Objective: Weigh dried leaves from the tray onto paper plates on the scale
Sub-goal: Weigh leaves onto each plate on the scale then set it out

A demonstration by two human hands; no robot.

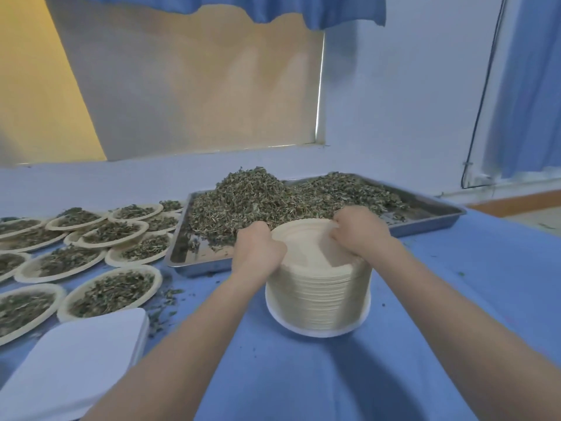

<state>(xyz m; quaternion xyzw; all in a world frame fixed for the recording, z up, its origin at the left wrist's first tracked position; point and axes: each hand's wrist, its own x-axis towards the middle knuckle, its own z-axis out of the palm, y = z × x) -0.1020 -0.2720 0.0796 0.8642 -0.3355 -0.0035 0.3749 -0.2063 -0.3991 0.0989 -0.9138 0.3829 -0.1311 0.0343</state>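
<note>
2 hands gripped the plate stack [318,296] on the desk [455,284]: left hand [258,250] clamped on its left rim, right hand [359,230] pinching the top plate's far edge. Leaves [273,196] were heaped in the tray [431,218] just behind.

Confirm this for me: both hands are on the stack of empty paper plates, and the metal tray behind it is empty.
Not quite. The head view shows the metal tray heaped with dried leaves, not empty. The rest holds: left hand and right hand are both on the stack of empty paper plates.
</note>
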